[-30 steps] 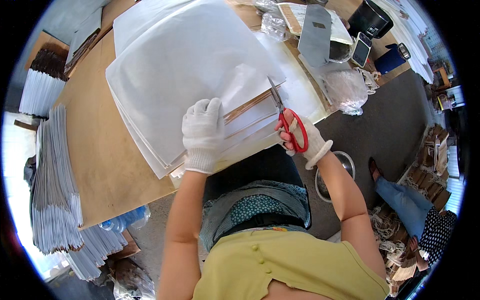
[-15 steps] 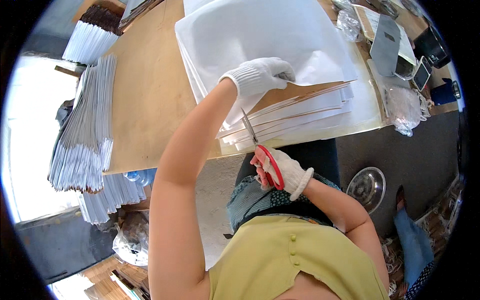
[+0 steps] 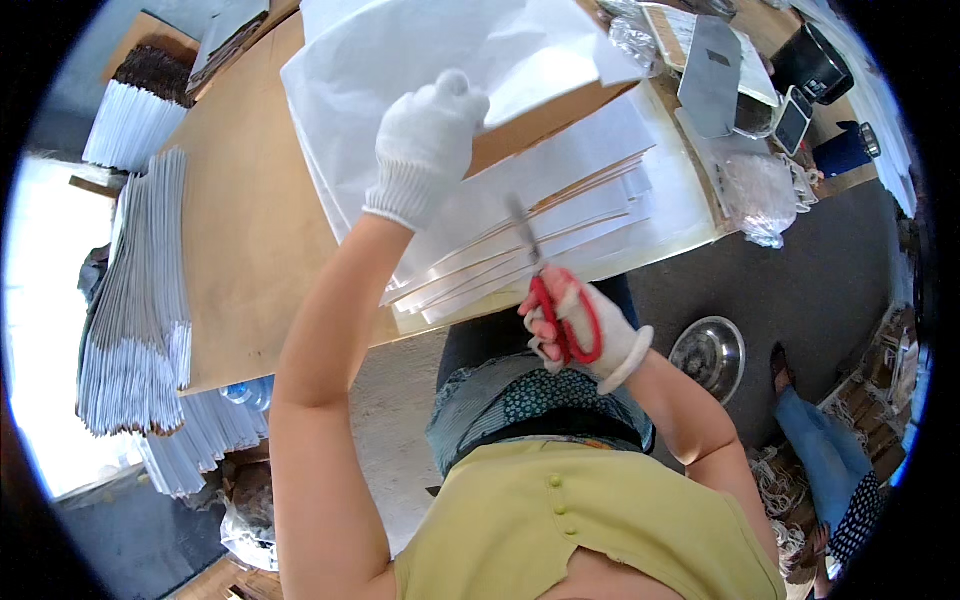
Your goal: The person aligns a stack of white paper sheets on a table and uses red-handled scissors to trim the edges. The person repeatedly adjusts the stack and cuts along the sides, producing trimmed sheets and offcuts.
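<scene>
My left hand (image 3: pixel 428 150), in a white knitted glove, is closed at the near edge of the top white paper sheet (image 3: pixel 470 50). That sheet is raised and bent back, and a brown strip (image 3: pixel 550 125) shows beneath its edge. The fingertips are partly hidden behind the glove. A stack of white sheets with brown edges (image 3: pixel 590 215) lies fanned under it. My right hand (image 3: pixel 618 345), gloved with bare fingertips, holds red-handled scissors (image 3: pixel 528 238) just off the table's near edge. Their blades point away from me, blurred, over the stack.
Folded white paper bundles (image 3: pixel 140 310) stand along the left of the wooden table (image 3: pixel 245 180). At the right are a metal plate (image 3: pixel 712 78), a phone (image 3: pixel 793 122), a black mug (image 3: pixel 812 65) and plastic bags (image 3: pixel 758 195). A metal basin (image 3: pixel 708 358) and another person's leg (image 3: pixel 815 430) are on the right.
My left hand has moved left and away from me, drawing the top sheet's edge up and back. The scissors have shifted slightly right and their blades tilt more upright.
</scene>
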### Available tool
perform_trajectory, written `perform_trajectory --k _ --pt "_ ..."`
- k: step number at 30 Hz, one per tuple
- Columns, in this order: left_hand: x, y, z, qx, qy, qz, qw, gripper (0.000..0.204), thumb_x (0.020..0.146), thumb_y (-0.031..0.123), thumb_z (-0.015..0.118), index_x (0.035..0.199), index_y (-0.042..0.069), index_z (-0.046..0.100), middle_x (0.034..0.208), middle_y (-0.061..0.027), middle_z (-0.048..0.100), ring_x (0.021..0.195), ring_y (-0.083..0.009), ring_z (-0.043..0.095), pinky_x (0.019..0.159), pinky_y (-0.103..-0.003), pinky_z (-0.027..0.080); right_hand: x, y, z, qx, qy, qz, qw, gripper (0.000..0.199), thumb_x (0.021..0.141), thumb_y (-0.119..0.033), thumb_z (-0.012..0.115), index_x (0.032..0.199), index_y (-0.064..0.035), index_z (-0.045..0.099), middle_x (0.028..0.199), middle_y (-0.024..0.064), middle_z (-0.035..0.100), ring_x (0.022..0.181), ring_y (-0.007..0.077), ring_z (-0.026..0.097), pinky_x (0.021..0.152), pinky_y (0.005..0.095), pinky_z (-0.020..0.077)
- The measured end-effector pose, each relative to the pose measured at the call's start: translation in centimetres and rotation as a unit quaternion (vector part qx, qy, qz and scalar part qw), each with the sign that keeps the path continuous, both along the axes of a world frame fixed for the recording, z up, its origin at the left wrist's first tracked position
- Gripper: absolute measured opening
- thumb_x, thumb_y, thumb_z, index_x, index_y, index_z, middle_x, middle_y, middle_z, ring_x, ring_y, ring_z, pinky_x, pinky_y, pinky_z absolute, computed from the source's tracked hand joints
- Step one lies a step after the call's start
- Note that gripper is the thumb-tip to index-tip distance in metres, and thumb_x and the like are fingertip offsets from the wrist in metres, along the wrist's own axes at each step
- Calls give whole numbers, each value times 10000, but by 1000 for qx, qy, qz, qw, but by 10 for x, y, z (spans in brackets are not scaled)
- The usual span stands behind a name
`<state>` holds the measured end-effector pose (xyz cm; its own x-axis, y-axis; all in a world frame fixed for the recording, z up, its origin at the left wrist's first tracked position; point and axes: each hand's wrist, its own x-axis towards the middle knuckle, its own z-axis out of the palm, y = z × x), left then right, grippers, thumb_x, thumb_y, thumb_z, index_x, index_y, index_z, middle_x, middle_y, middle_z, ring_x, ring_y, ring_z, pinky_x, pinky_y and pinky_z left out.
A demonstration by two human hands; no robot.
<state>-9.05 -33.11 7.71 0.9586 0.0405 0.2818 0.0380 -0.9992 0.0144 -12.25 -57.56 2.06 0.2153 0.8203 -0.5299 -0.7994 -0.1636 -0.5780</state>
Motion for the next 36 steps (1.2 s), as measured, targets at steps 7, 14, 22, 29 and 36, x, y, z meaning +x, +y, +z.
perform_trajectory --k 7,14,22,29,36 --pt "-20 -26 -50 -135 58 -41 988 278 789 162 653 1062 114 633 970 -89 590 967 -297 573 823 -404 485 39 -9 -9 17 94 -61 994 917 774 -865 356 1022 0 532 695 50 498 616 197 536 574 317 441" --pt "-21 -46 -47 -161 60 30 985 243 825 202 661 1041 100 617 987 -117 598 950 -323 589 821 -423 488 36 -31 -1 -4 -75 -3 997 771 862 -756 393 1028 -17 538 667 44 544 537 175 544 513 307 463" --pt "-22 -30 -48 -182 71 -14 981 182 864 135 609 1039 87 611 1007 -128 601 929 -334 602 812 -426 498 97 -58 -26 -86 -135 -128 979 589 949 -610 435 913 -32 544 556 -23 478 416 96 456 398 222 372" --pt "-16 2 -36 -301 186 -71 933 301 863 144 628 1153 71 601 1072 -143 600 1028 -272 610 914 -361 486 14 -28 -44 27 6 -84 996 442 946 -464 555 1005 -26 545 635 33 524 496 146 521 466 276 449" --pt "-8 10 -30 -323 245 -72 911 346 873 187 634 1198 73 594 1157 -119 606 1067 -264 596 978 -339 458 -56 43 -72 20 -174 124 977 398 957 -404 572 983 -8 551 636 38 527 503 136 537 483 269 480"
